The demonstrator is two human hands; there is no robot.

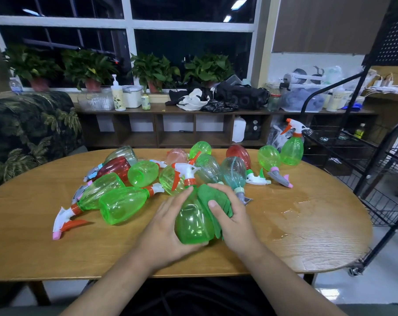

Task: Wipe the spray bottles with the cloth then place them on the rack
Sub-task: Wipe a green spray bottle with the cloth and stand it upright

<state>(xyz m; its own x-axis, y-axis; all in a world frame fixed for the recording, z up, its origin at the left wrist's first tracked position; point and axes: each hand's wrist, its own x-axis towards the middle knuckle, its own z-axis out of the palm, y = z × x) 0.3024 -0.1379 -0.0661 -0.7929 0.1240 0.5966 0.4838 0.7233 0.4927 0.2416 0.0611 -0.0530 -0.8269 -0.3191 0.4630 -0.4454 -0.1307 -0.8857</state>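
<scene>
Both hands are on one bottle at the near middle of the wooden table [33, 236] — left hand [168, 226] wrapped round the body of the green spray bottle [193, 226], right hand [235, 222] clutching the green cloth [216, 201] and pressing it to the bottle's right flank, thumb on top. Its white and orange trigger head points away from the person. Just behind lies a heap of bottles [134, 176], green, red and clear, on their sides. One upright green bottle [292, 150] stands at the far right edge, near the black wire rack [376, 169] — and a wet patch [294, 215] glistens right of the hands.
</scene>
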